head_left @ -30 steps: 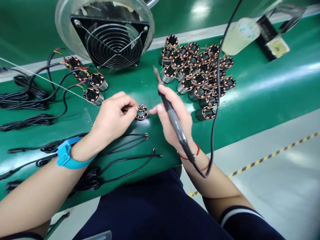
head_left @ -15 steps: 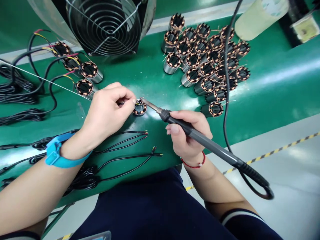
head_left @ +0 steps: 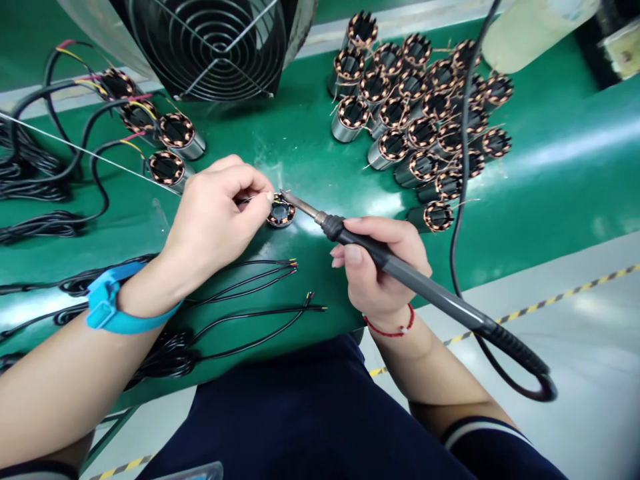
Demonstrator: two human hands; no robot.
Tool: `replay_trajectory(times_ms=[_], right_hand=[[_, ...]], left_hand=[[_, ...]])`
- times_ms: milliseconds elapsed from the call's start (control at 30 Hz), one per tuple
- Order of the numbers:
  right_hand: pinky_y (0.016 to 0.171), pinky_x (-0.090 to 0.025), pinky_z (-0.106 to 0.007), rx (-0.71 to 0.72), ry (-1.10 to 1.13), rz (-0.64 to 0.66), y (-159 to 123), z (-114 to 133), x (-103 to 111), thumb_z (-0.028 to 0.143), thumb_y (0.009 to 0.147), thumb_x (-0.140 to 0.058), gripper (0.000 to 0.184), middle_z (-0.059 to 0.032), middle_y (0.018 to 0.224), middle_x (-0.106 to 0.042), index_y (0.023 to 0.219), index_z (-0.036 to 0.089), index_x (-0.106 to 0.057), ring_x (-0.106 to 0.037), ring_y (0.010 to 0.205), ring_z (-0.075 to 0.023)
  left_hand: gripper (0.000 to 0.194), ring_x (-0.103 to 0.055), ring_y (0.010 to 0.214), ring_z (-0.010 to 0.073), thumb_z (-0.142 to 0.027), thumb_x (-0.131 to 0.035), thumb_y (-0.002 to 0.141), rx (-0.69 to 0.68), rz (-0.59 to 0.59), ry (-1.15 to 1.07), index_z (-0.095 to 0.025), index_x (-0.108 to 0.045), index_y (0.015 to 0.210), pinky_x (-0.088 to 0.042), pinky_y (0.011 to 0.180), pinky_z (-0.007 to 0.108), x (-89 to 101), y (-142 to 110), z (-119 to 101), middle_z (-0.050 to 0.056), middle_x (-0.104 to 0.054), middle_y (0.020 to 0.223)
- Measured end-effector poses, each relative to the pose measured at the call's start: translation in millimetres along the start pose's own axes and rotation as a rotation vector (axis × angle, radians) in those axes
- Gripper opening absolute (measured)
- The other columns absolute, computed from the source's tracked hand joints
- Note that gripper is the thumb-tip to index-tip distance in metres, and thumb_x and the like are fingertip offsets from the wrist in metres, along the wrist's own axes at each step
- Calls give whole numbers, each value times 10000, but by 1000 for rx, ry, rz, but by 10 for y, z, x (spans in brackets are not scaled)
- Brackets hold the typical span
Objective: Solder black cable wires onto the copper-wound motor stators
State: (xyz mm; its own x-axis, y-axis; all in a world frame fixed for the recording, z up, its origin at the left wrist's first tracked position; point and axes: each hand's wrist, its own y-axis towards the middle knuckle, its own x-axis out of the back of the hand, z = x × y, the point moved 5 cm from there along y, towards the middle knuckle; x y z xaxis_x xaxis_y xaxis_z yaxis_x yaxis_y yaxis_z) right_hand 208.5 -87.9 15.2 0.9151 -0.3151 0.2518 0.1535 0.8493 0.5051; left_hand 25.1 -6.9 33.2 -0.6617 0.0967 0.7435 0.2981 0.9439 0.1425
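My right hand grips a grey soldering iron like a pen, its metal tip touching or almost touching the rim of a small copper-wound motor stator. My left hand pinches a thin dark wire end at that stator's edge. The fingers hide the exact joint. A thin pale strand, possibly solder wire, runs from the far left toward my left hand.
A green conveyor belt carries a dense group of stators, several wired stators, and black cables. A caged fan stands behind. The iron's cord hangs past the belt's edge.
The soldering iron has swung from pointing away to pointing left, and its tip has come to the stator. My left hand stays at the stator. The view has shifted slightly.
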Motion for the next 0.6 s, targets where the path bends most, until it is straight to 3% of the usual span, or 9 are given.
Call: replay_trajectory(times_ms=[267, 433, 600], right_hand=[[621, -616, -269, -6, 23, 0, 9, 2, -9, 288, 863, -643, 208, -1, 950, -718, 1067, 244, -642, -709, 711, -139], [708, -636, -343, -1, 1, -38, 28, 9, 10, 318, 886, -613, 207, -22, 982, -720, 1084, 262, -636, -720, 747, -176], [727, -640, -362, 50, 3, 59, 62, 0, -60, 266, 893, -606, 287, -16, 1039, -716, 1179, 274, -604, -722, 767, -182]], left_hand=[[131, -500, 672, 107, -135, -565, 822, -23, 11, 45, -186, -668, 759, -383, 589, 276, 0, 1, -15, -12, -564, 729], [129, -507, 701, 123, -162, -558, 846, -20, 35, 41, -193, -657, 769, -397, 616, 301, 2, 0, -22, -11, -559, 747], [121, -502, 704, 118, -166, -557, 845, -14, 37, 51, -196, -655, 779, -410, 637, 292, 1, 2, -18, -17, -561, 754]])
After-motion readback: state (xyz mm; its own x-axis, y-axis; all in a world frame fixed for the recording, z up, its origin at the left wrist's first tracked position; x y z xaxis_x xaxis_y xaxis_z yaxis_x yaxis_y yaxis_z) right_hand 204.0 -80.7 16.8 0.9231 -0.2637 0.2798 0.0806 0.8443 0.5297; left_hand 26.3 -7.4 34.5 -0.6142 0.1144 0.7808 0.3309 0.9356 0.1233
